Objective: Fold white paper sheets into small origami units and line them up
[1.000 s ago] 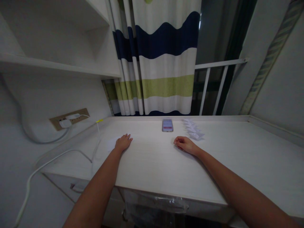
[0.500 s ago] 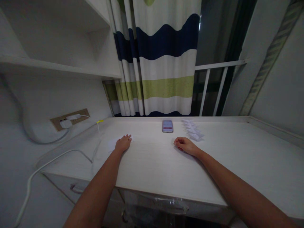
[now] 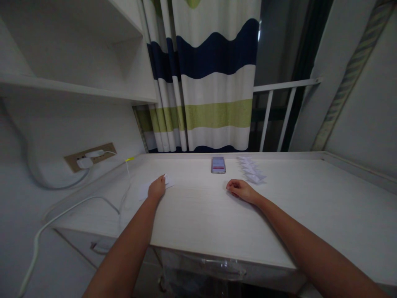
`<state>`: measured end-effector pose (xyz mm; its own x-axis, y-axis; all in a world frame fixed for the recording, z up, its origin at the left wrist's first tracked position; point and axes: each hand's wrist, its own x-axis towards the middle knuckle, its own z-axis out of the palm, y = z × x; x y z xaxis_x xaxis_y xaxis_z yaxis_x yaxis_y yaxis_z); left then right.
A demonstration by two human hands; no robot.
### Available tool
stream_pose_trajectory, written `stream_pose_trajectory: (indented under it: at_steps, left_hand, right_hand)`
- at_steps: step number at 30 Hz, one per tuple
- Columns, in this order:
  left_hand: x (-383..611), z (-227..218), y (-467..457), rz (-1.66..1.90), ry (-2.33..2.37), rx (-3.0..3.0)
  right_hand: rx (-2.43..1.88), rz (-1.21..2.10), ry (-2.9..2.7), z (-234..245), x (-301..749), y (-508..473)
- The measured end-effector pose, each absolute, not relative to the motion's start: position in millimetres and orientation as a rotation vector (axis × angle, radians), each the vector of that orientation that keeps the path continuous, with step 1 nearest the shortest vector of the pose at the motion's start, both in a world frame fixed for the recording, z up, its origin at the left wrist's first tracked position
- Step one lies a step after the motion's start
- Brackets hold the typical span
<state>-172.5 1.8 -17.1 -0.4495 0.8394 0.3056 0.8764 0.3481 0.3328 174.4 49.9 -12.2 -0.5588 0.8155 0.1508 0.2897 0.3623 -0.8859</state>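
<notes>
On the left of the white desk point(image 3: 192, 219), my left hand point(image 3: 156, 188) is closed, with its fingers gripping a white sheet of paper point(image 3: 168, 181). More white paper point(image 3: 143, 189) lies flat beside and under that hand. My right hand point(image 3: 242, 190) rests on the desktop, fingers loosely curled, with nothing visible in them. Just behind it stands a row of folded white paper pieces point(image 3: 252, 170), overlapping one another. A phone point(image 3: 218, 165) with a lit screen lies between the two hands, towards the back.
A white cable point(image 3: 93, 197) runs over the desk's left side. Plugs sit in a wall socket point(image 3: 89, 157) at the left, under a shelf point(image 3: 77, 90). A striped curtain point(image 3: 218, 91) and a white railing point(image 3: 287, 85) stand behind the desk. Clear plastic point(image 3: 201, 269) hangs below the front edge.
My left hand has gone from lying spread on the paper to closing on it, lifting the paper's edge slightly. My right hand has stayed in place.
</notes>
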Motion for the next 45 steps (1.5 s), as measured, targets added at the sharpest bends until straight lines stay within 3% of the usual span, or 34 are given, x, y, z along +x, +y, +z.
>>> stream_pose_trajectory:
  at_steps: [9,18,21,29,34,38,45]
  left_hand:
    - [-175.9,-1.9,-6.2,-1.356,-2.198,-1.046]
    - [-149.1,25.7,2.5,-2.163,-1.700,-1.180]
    - [-129.7,39.0,10.3,-2.548,-1.782,-1.309]
    - [-25.3,48.3,23.4,-3.132,-2.348,-2.024]
    - [23.6,29.0,33.1,-3.177,-2.495,-2.318]
    - [28.0,12.3,37.2,-3.310,-2.222,-2.329]
    - [6.9,-16.0,40.6,-2.580,-2.212,-2.548]
  right_hand:
    - [-0.915,1.176,-2.032,-16.2,175.1,53.0]
    - [-0.896,1.168,-2.018,-17.7,174.8,55.0]
    - [-0.891,1.159,-1.997,-19.6,174.4,56.1]
    - [-0.787,1.214,-1.705,-2.6,175.1,53.0]
    - [-0.794,1.298,-1.698,-2.8,179.0,53.8]
    - [-0.936,1.259,-1.673,-9.3,183.5,61.5]
    - [-1.032,1.279,-1.579,-10.5,191.1,66.2]
